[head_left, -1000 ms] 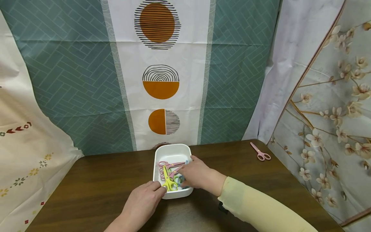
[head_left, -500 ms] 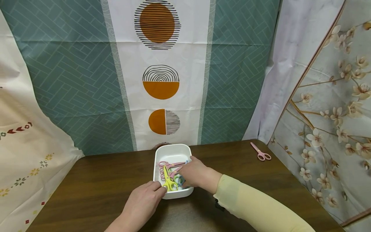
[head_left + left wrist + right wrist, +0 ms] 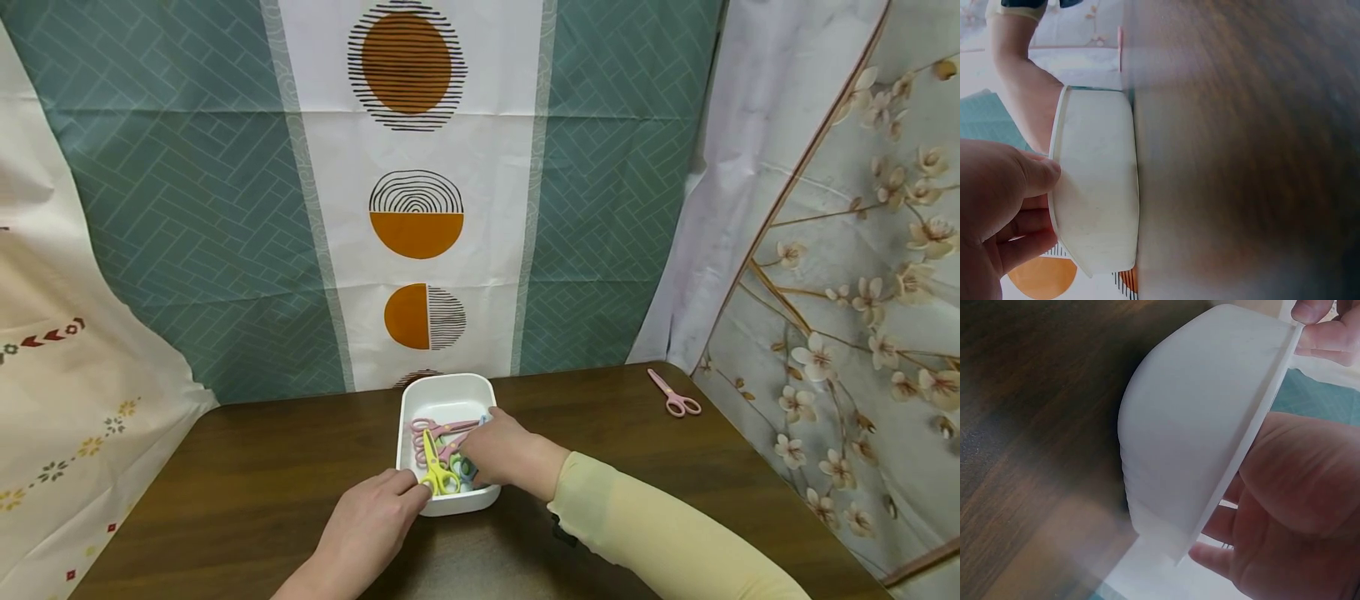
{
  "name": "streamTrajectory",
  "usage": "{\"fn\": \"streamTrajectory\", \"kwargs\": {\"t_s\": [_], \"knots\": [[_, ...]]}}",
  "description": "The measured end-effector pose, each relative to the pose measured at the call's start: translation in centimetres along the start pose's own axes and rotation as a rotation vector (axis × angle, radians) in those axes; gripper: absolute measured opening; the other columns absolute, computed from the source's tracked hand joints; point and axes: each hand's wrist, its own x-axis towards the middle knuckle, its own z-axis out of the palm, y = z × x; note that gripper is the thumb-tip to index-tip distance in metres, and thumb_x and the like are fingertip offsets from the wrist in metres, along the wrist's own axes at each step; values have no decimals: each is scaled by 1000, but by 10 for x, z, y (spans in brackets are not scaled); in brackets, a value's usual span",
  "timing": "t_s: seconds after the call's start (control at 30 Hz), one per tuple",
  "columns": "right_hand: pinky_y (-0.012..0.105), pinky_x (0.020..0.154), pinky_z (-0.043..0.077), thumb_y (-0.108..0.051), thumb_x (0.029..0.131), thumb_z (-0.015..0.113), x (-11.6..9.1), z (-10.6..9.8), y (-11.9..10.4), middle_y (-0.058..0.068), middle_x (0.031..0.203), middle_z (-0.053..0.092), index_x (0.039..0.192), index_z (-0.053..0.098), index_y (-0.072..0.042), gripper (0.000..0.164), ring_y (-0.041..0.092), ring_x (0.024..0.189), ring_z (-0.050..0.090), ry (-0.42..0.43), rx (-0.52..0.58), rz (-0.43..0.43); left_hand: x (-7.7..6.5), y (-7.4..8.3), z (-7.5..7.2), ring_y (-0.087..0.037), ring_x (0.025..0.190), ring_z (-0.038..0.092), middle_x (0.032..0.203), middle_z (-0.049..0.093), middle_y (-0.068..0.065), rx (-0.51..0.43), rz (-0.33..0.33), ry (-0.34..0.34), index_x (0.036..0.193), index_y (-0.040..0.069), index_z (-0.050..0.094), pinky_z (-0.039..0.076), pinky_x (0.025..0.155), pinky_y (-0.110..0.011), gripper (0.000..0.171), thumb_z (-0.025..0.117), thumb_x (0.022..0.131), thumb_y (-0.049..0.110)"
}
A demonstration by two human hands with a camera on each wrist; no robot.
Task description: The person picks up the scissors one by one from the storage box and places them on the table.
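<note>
A white plastic tray (image 3: 462, 503) holds several child-sized scissors. Yellow scissors (image 3: 442, 478) lie on top at its near left, over pink scissors (image 3: 422, 423). My left hand (image 3: 372, 517) pinches the tray's near left rim, thumb outside in the left wrist view. My right hand (image 3: 504, 450) reaches over the right rim into the tray, above blue scissors (image 3: 467, 472) whose handle loop shows beside it. In the right wrist view the tray wall (image 3: 1185, 419) hides most of its fingertips, so I cannot tell whether they grip the blue scissors.
Another pair of pink scissors (image 3: 678, 403) lies at the far right corner of the dark wooden table (image 3: 300, 442). Patterned cloths hang behind the table and along both sides, with a green and white curtain (image 3: 210, 250) right at the back edge.
My right hand has shifted slightly within the tray, and its thumb is tucked farther out of sight. The left hand keeps its hold on the rim.
</note>
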Motion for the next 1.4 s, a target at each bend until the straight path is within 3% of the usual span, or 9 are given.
{"fn": "streamTrajectory", "kwargs": {"t_s": [0.37, 0.57, 0.9, 1.1, 1.4], "knots": [[48, 119, 43, -43, 91, 92, 1, 4, 0, -15, 78, 70, 102, 81, -27, 22, 9, 77, 58, 50, 41, -30, -1, 0, 1, -13, 73, 59, 81, 59, 9, 10, 15, 28, 85, 22, 66, 50, 62, -29, 33, 94, 79, 5], [54, 124, 39, -39, 93, 91, 1, 5, 0, -14, 84, 74, 107, 82, -26, 21, 9, 84, 64, 46, 78, -39, -3, 0, 1, -13, 74, 59, 82, 59, 9, 11, 4, 11, 86, 22, 67, 51, 63, -28, 33, 94, 78, 5], [53, 122, 40, -35, 92, 93, -1, 5, 2, -15, 81, 72, 102, 82, -26, 18, 9, 80, 62, 76, 89, -39, -1, 0, 0, -12, 75, 59, 83, 61, 9, 9, -4, -14, 90, 22, 71, 52, 64, -28, 26, 94, 84, 10], [54, 121, 42, -32, 93, 91, 0, 5, 5, -15, 82, 72, 107, 83, -26, 18, 8, 82, 63, 86, 83, -55, 0, 0, -1, -13, 76, 61, 84, 62, 8, 5, -8, -37, 92, 22, 72, 53, 65, -29, 23, 92, 86, 12], [55, 120, 42, -30, 93, 90, 1, 6, 6, -16, 90, 75, 111, 84, -26, 19, 6, 85, 63, 79, 111, -79, 0, 0, 0, -12, 75, 60, 82, 60, 9, 10, 2, -8, 89, 22, 71, 52, 65, -28, 27, 94, 83, 10]]}}
